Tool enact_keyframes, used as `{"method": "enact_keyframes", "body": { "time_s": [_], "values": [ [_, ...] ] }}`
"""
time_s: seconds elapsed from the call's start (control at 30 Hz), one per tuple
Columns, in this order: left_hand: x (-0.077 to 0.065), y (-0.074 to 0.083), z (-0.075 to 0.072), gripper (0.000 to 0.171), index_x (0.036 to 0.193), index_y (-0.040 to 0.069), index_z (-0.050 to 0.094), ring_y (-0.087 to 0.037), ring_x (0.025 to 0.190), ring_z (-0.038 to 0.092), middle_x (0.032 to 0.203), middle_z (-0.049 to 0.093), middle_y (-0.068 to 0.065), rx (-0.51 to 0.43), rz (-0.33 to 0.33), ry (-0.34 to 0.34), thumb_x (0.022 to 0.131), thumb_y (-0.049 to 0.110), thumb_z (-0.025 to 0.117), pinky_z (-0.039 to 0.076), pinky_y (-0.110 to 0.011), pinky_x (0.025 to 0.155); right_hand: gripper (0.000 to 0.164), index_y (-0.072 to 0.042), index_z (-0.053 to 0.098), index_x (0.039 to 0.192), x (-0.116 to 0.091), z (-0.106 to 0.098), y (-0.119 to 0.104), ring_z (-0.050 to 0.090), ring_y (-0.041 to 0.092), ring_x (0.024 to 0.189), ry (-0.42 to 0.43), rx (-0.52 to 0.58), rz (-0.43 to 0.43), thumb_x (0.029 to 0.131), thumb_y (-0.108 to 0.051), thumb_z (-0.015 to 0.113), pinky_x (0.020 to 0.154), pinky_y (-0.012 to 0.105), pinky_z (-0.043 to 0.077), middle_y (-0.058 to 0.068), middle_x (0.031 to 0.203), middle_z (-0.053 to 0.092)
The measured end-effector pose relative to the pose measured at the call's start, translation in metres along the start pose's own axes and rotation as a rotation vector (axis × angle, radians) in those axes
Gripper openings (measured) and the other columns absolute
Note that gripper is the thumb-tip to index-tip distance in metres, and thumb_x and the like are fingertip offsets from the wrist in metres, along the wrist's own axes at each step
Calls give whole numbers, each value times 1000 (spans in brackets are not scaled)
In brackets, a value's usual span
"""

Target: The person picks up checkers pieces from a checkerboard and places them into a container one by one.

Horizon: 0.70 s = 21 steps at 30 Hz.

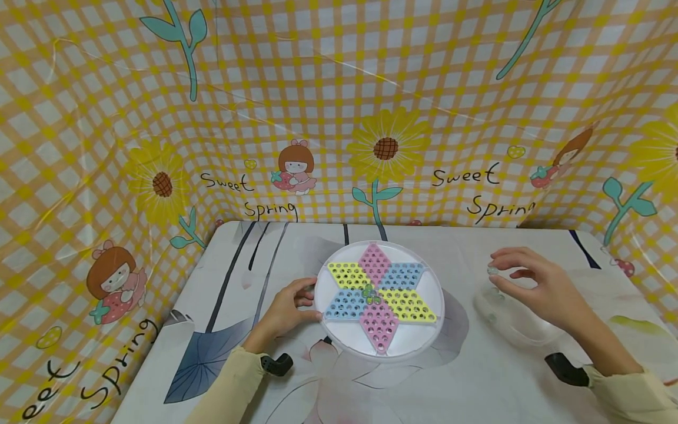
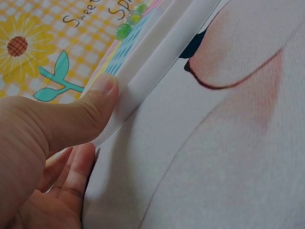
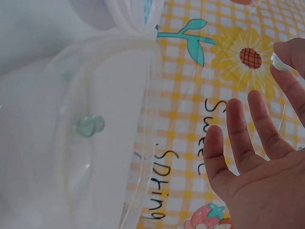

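Observation:
A round white Chinese checkers board (image 1: 339, 340) with a pink, yellow and blue star lies on the table. Several green marbles (image 1: 371, 294) cluster at the star's centre. At the board's left edge, my left hand (image 1: 284, 312) grips the rim, its thumb (image 2: 102, 102) laid over the edge and the other fingers lower down. My right hand (image 1: 545, 291) is raised to the right of the board, pinching a pale, clear marble (image 3: 279, 62) between thumb and index finger. Its other fingers are spread. Below that hand sits a clear plastic container (image 1: 545, 337) holding a few greenish marbles (image 3: 87, 126).
A pale floral cloth (image 1: 466, 383) covers the table. Yellow checked sheeting (image 1: 339, 88) with sunflowers rises along the back and left side. Black wrist devices (image 1: 278, 364) sit at both of my sleeve cuffs.

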<state>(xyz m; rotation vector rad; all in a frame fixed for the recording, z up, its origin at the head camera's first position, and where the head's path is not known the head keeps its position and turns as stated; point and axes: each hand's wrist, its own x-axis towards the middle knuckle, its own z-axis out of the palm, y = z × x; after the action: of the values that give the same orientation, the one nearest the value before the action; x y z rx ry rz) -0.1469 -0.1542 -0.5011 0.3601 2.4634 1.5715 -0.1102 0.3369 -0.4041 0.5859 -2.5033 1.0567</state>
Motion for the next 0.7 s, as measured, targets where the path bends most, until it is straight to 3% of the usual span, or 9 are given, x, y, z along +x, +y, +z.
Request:
{"method": "enact_keyframes", "body": {
  "time_s": [0.27,0.53,0.63,0.7],
  "values": [
    [0,-3,-1,79,146,4,54,-22,103,63,121,61,-12,2,22,-5,75,2,91,56,-28,92,35,-10,75,103,-17,-6,19,58,-4,107,70,13,40,77,13,82,82,4,47,1,116,65],
    [0,-3,0,79,146,6,55,-23,104,64,120,62,-11,5,2,3,76,3,91,56,-30,92,32,-11,76,106,-33,-13,32,54,-8,102,103,-63,141,78,3,86,79,1,42,-10,113,66],
    [0,-3,0,79,147,7,55,-23,105,64,119,62,-11,-4,-6,2,76,3,90,57,-33,93,31,-13,77,106,-40,-14,36,48,-12,108,98,-100,175,80,-2,87,82,3,36,-15,115,64],
    [1,-3,0,79,147,7,54,-25,105,65,120,62,-12,-14,-5,1,76,3,90,57,-35,94,28,-14,76,107,-45,-15,39,42,-14,114,88,-116,200,81,-7,87,94,11,35,-16,119,61]
  ]
}}
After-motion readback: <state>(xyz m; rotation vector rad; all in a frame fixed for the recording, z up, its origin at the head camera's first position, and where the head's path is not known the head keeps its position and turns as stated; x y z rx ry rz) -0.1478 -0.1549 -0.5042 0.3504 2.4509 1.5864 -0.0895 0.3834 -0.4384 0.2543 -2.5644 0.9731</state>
